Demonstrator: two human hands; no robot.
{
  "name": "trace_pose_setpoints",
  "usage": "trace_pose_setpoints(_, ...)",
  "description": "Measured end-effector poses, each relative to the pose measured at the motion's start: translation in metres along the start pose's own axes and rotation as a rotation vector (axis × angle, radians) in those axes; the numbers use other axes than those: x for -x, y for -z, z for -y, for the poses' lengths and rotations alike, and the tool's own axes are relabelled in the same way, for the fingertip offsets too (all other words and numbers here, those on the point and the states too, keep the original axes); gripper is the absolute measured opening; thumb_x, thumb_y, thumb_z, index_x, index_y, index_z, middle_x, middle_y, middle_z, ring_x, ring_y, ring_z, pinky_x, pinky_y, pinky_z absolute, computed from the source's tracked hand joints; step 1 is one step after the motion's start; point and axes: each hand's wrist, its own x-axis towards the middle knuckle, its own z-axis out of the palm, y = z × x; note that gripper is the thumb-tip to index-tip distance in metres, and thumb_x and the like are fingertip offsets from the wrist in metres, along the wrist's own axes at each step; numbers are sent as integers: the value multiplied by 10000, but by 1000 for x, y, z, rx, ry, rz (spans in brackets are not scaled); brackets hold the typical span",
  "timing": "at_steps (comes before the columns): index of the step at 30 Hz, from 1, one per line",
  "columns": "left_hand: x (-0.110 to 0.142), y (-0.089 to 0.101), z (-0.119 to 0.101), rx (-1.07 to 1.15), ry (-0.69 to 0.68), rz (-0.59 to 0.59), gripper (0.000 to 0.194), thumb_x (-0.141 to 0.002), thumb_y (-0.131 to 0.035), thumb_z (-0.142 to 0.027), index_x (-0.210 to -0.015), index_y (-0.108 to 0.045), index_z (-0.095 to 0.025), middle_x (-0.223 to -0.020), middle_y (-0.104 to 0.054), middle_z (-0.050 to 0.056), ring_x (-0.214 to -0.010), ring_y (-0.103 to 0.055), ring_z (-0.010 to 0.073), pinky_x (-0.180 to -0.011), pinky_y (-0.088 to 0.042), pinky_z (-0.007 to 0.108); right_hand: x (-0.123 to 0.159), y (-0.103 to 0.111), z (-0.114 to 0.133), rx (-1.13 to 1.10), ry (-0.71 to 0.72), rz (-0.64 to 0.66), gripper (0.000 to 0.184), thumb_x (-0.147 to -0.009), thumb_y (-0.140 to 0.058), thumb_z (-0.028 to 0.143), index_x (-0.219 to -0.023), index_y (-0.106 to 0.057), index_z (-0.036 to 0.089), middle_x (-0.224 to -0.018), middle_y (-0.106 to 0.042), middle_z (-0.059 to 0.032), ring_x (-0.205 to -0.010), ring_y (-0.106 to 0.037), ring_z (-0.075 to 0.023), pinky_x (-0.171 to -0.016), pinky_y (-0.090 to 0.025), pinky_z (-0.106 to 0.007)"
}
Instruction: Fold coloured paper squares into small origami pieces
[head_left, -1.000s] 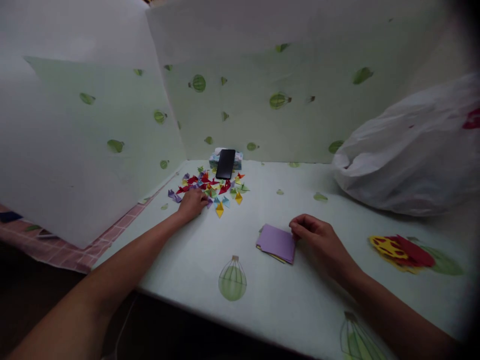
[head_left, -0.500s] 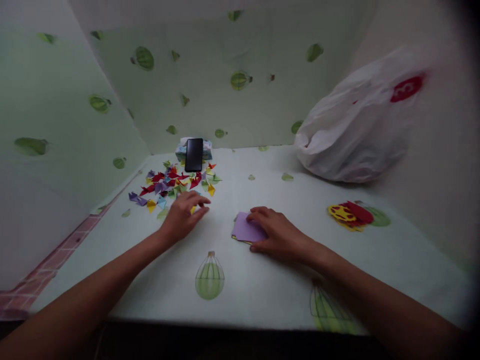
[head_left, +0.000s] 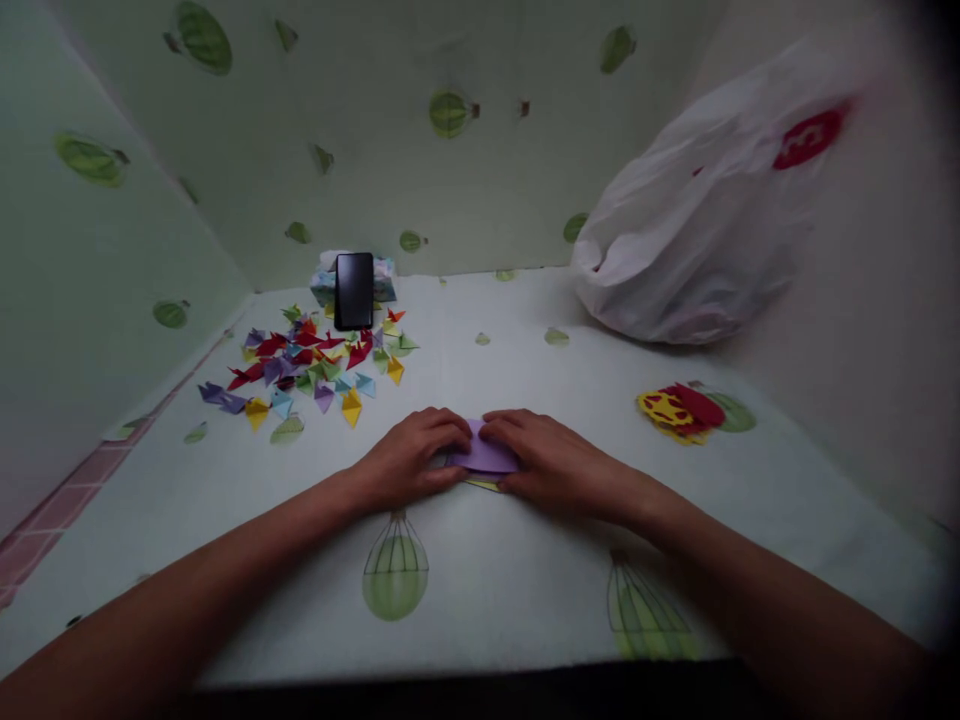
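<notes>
A purple square of paper [head_left: 485, 456] lies at the table's middle, on top of a small stack with a yellow edge [head_left: 484, 483] showing below it. My left hand [head_left: 409, 455] grips the left side of the purple paper between thumb and fingers. On the right side, my right hand [head_left: 562, 462] holds it the same way. The sheet looks slightly bowed between the two hands. The fingertips partly cover the stack, so how many sheets each hand pinches is hidden. Many small folded paper figures [head_left: 300, 365] in several colours lie in a cluster farther left.
A black phone [head_left: 354, 291] leans against a tissue box [head_left: 385, 279] behind the cluster. Red and yellow cut-out pieces [head_left: 679, 412] lie at the right. A large white plastic bag [head_left: 690, 230] stands at the back right. Balloon-print cloth [head_left: 480, 580] covers the table.
My left hand has moved right from beside the paper figures to the stack and taken hold of the purple paper. A yellow folded figure it partly covered now shows. The view has shifted slightly.
</notes>
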Motion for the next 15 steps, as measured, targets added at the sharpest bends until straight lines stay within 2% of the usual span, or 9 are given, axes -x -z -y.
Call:
trace_pose_setpoints(5,2,1,4,86,16,-22,145,-896,-589,-248,-961,-719,-241,-1100,-691,83,-1036,-626,229,-928,-471,368,2,13,-1,-120,-33,21,312,-759,-721,203,-1066,-696,246,-1114,-692,-77,-1046,-604,-286,-916,-438,-396)
trace_pose_setpoints(9,3,1,5,98,34,-34,150,-913,-586,-283,-943,-726,-240,-1098,-696,80,-1014,-634,225,-908,-479,365,2,24,-2,-171,-67,86,343,-790,-699,223,-1132,-694,252,-1210,-667,-77,-1076,-610,-278,-939,-440,-393)
trace_pose_setpoints(13,4,-1,8,119,40,-43,199,-941,-539,-272,-953,-736,-244,-1117,-707,74,-1030,-639,221,-921,-478,363,-1,27,-5,-211,-61,64,180,-852,-615,207,-973,-742,245,-1212,-662,-68,-1037,-634,-247,-931,-446,-375)
trace_pose_setpoints(15,5,-1,10,131,45,-52,208,-943,-536,-267,-963,-742,-247,-1119,-711,72,-1034,-640,223,-921,-478,365,-2,25,-7,-216,-65,50,162,-872,-590,215,-895,-748,241,-1176,-672,-65,-1002,-646,-241,-912,-452,-373)
